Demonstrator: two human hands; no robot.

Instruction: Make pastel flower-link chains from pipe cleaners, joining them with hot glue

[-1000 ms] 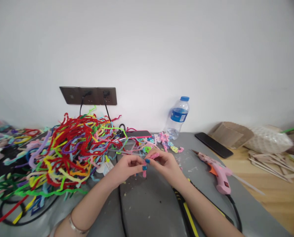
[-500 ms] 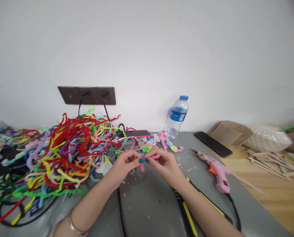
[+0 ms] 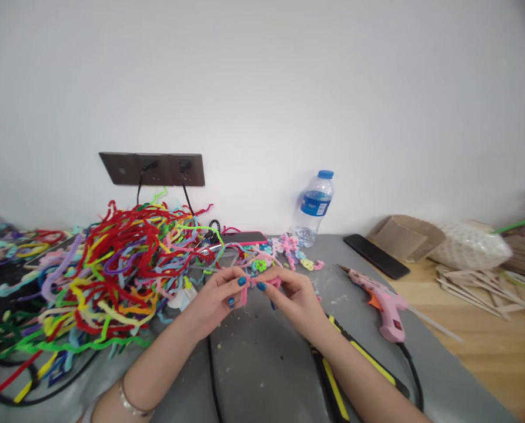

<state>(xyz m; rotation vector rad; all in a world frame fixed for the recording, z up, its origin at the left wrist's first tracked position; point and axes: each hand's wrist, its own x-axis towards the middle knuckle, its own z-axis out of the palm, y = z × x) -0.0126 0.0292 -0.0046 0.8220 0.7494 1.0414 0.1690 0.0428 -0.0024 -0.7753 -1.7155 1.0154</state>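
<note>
A pink pipe cleaner (image 3: pixel 252 280) stretches between my two hands above the grey table. My left hand (image 3: pixel 221 294) pinches one side of it, and a short pink end hangs below the thumb. My right hand (image 3: pixel 291 291) grips the other side between thumb and fingers, where a bent pink part shows. Its exact shape is partly hidden by the fingers. Just behind the hands lie small beaded-looking pastel flower pieces (image 3: pixel 286 245) and a green one (image 3: pixel 259 265).
A big tangle of coloured pipe cleaners (image 3: pixel 125 264) covers the left. A water bottle (image 3: pixel 315 208) leans by the wall. To the right are a black phone (image 3: pixel 375 256), a pink glue gun (image 3: pixel 390 311) and wooden sticks (image 3: pixel 487 288). A black-and-yellow tool (image 3: pixel 333 382) lies under my right forearm.
My hands have moved slightly apart, with the pink pipe cleaner showing between them. More of my left fingers now shows. The whole view has shifted a little.
</note>
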